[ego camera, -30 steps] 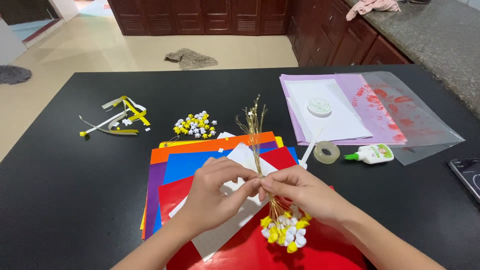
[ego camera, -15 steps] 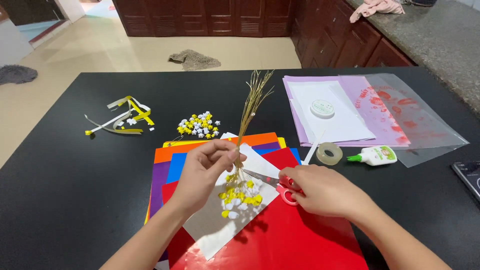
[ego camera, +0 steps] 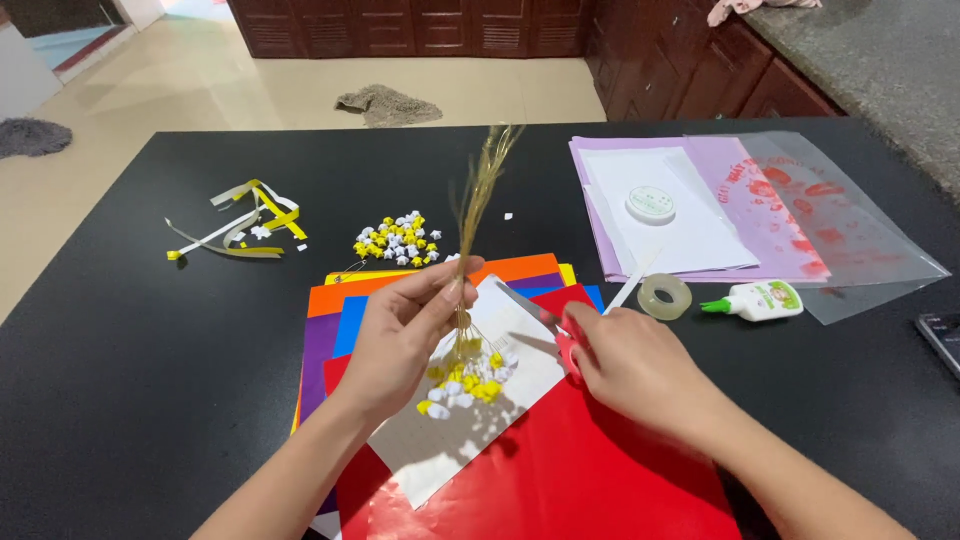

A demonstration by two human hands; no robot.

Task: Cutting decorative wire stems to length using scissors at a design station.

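My left hand (ego camera: 400,340) pinches a bundle of thin golden stems (ego camera: 480,190) that stands upright. Small yellow and white paper stars (ego camera: 465,380) hang in a cluster below the fingers. My right hand (ego camera: 640,365) grips scissors (ego camera: 530,305) with red handles, the blades pointing up-left and ending a little short of the stems. Both hands are over a white sheet (ego camera: 450,440), which lies on a red paper (ego camera: 560,480) and a stack of coloured papers (ego camera: 340,300).
The black table (ego camera: 150,380) carries a pile of loose stars (ego camera: 395,240), paper strips (ego camera: 240,225), a tape roll (ego camera: 664,295), a glue bottle (ego camera: 760,300), a round white spool (ego camera: 650,204) on purple and white sheets, a clear plastic sleeve (ego camera: 850,240) and a phone (ego camera: 940,335) at the right edge.
Both hands held the bundle a second ago. My right hand has let go of it and taken the scissors, while my left hand has carried the bundle up and to the left.
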